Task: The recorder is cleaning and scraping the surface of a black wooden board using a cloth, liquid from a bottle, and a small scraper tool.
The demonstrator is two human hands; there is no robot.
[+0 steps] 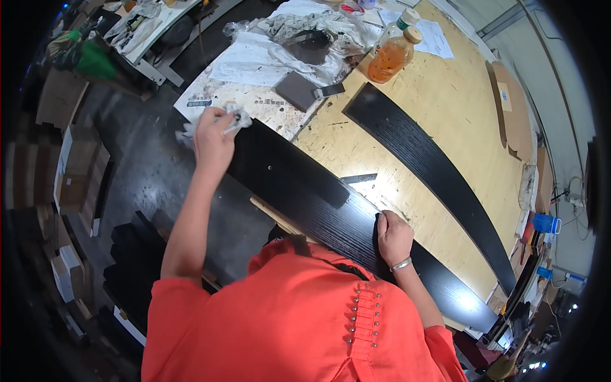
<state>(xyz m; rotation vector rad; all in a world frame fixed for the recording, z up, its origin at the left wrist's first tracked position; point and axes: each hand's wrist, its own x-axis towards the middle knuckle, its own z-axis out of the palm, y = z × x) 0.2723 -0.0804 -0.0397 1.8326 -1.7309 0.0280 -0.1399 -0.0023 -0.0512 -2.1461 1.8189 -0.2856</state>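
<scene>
A long black board [305,202] with visible wood grain lies slantwise in front of me, from the upper left to the lower right. My left hand [214,141] is closed round a crumpled white rag [238,119] at the board's far left end. Further right, my right hand [394,238] grips the board near its far edge, fingers curled; a dark patch beside the fingers cannot be made out clearly. A small hole shows in the left part of the board. Beyond it, a second black board [428,160], curved, rests on the wooden tabletop [464,121].
At the back stand two bottles, one holding orange liquid [389,58]. Left of them lie a grey block [295,90], a small dark block [330,91] and a stained white cloth [254,57]. A thin dark strip [359,178] lies between the boards. Dark panels [133,267] are stacked at lower left.
</scene>
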